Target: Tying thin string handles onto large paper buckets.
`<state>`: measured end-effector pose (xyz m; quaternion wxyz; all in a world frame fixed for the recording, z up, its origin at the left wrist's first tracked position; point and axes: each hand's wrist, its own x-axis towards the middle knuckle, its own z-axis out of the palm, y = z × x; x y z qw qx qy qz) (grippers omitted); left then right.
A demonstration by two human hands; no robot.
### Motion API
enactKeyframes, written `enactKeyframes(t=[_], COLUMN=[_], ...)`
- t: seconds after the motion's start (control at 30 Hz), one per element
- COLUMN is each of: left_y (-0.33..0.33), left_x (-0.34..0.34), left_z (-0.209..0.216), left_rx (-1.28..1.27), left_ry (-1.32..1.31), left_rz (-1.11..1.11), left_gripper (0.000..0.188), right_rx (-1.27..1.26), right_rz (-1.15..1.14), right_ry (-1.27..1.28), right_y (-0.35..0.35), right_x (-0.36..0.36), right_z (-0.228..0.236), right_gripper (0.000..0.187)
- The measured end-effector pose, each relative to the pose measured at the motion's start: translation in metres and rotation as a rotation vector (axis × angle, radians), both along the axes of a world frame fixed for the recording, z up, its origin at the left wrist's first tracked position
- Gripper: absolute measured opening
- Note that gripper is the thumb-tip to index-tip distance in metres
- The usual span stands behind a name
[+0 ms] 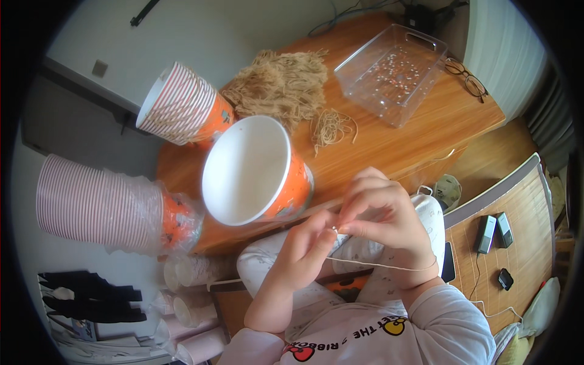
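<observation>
My left hand (301, 249) and my right hand (386, 213) meet just in front of the wooden table's edge, fingertips pinched together on a thin beige string (380, 265) and a tiny pale bead at about the pinch point. The string loops back under my right wrist. An orange paper bucket (255, 170) with a white inside lies tilted on the table right beside my hands.
A wooden table (420, 131) carries a pile of beige strings (283, 85), a clear plastic tray with small beads (392, 70), eyeglasses (465, 76) and a stack of orange paper buckets (182, 106). Another bagged stack (103, 204) lies left. Small devices (493, 234) rest on a mat at right.
</observation>
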<state>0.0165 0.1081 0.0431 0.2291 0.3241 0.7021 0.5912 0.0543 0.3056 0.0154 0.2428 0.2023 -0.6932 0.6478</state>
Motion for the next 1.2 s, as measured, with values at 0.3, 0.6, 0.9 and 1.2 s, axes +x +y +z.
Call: enactKeyframes(t=[0.3,0.6,0.9,1.2], left_y=[-0.022,-0.055,-0.086,-0.120], left_x=[0.006,0.005,-0.014,-0.016], left_z=[0.016,0.024,0.012,-0.009], left_rx=[-0.216,-0.065,0.222,0.134], left_ry=[0.208,0.253,0.417,0.775], left_rz=[0.182,0.180,0.111,0.747], left_gripper=[0.010,0.004,0.008,0.004], right_rx=[0.370,0.585,0.700,0.934], right_rz=[-0.188,-0.242,-0.229,-0.683], right_ry=[0.003,0.207,0.255,0.298], right_y=[-0.024,-0.060,-0.090,-0.106], right_x=[0.001,0.001,-0.005,-0.023], right_z=[0.012,0.032,0.044,0.046], right_gripper=[0.011,0.015,0.019,0.028])
